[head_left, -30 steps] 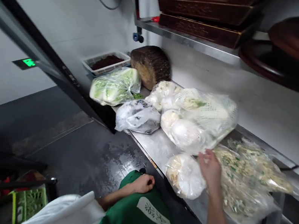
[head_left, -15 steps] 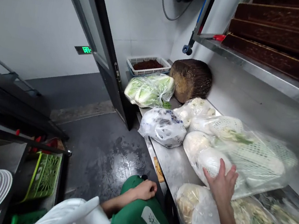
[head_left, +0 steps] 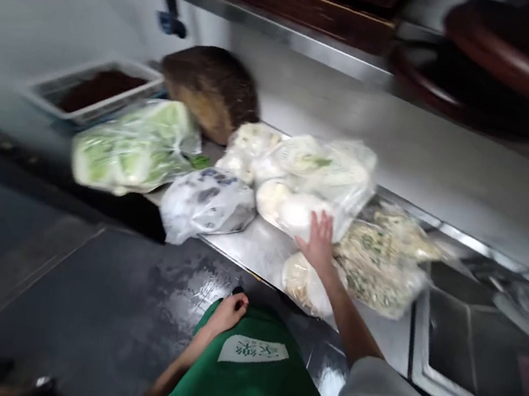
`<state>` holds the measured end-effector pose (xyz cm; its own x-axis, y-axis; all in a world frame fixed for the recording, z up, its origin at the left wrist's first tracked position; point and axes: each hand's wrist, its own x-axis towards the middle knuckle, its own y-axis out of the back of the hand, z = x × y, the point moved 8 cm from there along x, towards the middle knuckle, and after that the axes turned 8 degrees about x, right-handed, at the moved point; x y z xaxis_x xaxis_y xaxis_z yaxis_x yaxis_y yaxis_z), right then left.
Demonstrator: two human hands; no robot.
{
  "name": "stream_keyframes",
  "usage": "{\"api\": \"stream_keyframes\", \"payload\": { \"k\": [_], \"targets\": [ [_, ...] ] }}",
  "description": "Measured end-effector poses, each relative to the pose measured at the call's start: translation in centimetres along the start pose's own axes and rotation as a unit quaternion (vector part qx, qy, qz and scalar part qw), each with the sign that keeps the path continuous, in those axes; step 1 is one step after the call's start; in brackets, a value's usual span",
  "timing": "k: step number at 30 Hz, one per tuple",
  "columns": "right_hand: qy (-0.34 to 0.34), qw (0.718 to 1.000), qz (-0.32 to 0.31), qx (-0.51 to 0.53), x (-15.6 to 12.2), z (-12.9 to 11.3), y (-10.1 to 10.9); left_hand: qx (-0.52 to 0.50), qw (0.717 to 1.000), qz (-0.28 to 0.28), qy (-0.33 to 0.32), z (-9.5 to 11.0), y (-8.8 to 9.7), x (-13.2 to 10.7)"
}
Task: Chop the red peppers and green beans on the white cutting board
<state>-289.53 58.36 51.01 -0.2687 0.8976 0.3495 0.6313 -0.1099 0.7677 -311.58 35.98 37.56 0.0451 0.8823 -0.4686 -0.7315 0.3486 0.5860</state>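
Note:
My right hand [head_left: 321,241], fingers spread, rests against a clear plastic bag holding white rounded items [head_left: 300,211]. Just below that hand sits a smaller bag with pale yellowish contents [head_left: 299,278]. To its right lie clear bags of chopped pale food with green bits [head_left: 379,271]. My left hand [head_left: 229,310] hangs curled in front of the green apron [head_left: 253,385], with nothing seen in it. Left of the white items are a white bag with dark contents [head_left: 207,205] and a bag of Chinese cabbage [head_left: 136,146]. Motion blurs the view.
The bags stand on a steel counter [head_left: 257,244]. A thick log-like wooden block [head_left: 215,95] and a white basket of dark red stuff [head_left: 95,88] are at the back left. Above runs a metal shelf [head_left: 320,48] with dark wooden pieces. A framed dark panel [head_left: 467,347] lies right.
The view has swung to the right, bringing in the right end of the counter. My right hand stays spread on the bag of white items, and my left hand stays curled by the apron.

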Motion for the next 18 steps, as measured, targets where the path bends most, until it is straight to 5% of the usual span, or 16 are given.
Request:
{"api": "stream_keyframes", "payload": {
  "k": [4,8,10,13,15,18],
  "targets": [
    [-0.098,0.988,0.086,0.089,-8.2,0.7,0.8,0.048,0.995,-0.075,-0.036,1.5,-0.7,2.1],
    [-0.283,0.932,0.188,0.123,-21.4,3.6,0.0,0.127,0.977,-0.16,-0.067,3.7,-2.4,3.7],
    [-0.412,0.884,0.196,0.105,-29.1,5.2,-1.6,0.173,0.956,-0.221,-0.085,4.9,-4.1,4.1],
    [-0.606,0.779,0.111,0.115,-41.0,5.5,-5.0,0.242,0.909,-0.309,-0.138,7.0,-7.4,4.0],
    [-0.688,0.702,0.1,0.152,-48.0,3.4,-6.7,0.286,0.87,-0.358,-0.182,8.2,-10.0,3.7],
    [-0.755,0.603,0.183,0.181,-55.4,-0.4,-7.5,0.355,0.802,-0.409,-0.251,9.9,-14.7,2.9]
  ]
}}
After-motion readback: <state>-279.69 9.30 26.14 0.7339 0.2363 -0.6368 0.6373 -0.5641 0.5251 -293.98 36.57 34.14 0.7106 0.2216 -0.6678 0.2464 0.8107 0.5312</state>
